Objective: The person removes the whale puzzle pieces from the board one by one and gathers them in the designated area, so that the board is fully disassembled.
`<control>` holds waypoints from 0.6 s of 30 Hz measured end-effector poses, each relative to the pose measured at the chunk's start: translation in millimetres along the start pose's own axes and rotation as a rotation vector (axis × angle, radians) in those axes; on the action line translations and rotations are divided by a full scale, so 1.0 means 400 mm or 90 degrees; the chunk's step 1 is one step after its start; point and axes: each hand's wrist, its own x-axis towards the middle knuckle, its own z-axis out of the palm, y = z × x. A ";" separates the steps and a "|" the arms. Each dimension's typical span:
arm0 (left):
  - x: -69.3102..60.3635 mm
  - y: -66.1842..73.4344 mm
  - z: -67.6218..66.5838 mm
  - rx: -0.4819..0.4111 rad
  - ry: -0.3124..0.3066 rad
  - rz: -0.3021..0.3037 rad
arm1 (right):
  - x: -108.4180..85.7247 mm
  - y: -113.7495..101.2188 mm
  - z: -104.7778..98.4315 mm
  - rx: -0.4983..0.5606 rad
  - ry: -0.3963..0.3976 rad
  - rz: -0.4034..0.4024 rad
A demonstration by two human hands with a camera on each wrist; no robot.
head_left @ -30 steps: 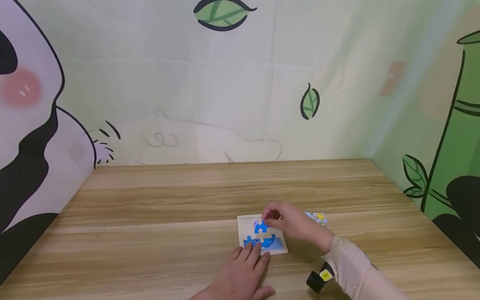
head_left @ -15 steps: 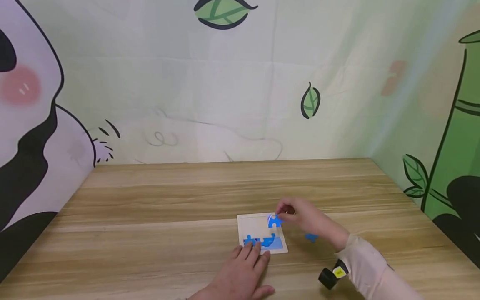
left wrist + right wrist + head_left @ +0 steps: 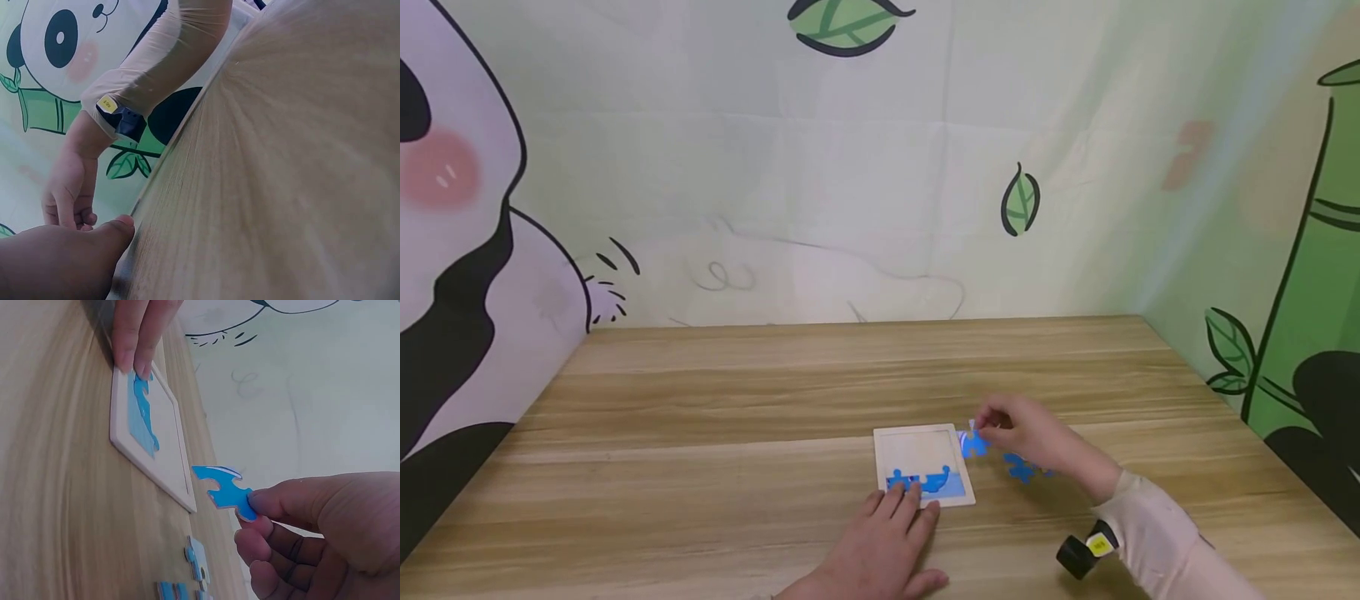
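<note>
A cartoon-printed backdrop [image 3: 737, 167] is filling the room's far side, w/ a panda [image 3: 542, 275] looming at left & green bamboo [image 3: 1318, 275] standing at right. The wood-grain table [image 3: 715, 400] is stretching below, its far edge meeting the backdrop. Your L hand [image 3: 883, 533] is lying w/ fingers straight & slightly spread, tips resting on the near side of the puzzle tray [image 3: 925, 446]. Your R hand [image 3: 1037, 433] is pinching a blue puzzle pc. [image 3: 228, 490] betw. thumb & fingers, just right of the tray. Fitted pcs. [image 3: 951, 485] are lining the tray's near side; loose pcs. [image 3: 1019, 468] are lying to its right, partly hidden by your R hand. A black device [image 3: 1077, 556] is sitting at your R wrist, its yellow label [image 3: 1099, 545] showing dark marks, too small to read.
</note>
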 end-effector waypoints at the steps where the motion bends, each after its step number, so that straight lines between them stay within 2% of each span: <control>1: 0.000 0.000 0.000 -0.002 -0.002 0.000 | -0.002 0.003 -0.001 -0.001 -0.002 0.002; 9: -0.001 0.001 -0.002 -0.008 -0.007 -0.001 | -0.016 0.025 -0.003 0.004 -0.021 0.017; 14: 0.001 0.000 -0.005 -0.022 -0.029 -0.008 | -0.023 0.032 0.001 0.027 -0.037 0.038; 18: 0.000 0.001 -0.006 -0.027 -0.036 -0.011 | -0.027 0.035 0.006 0.037 -0.042 0.035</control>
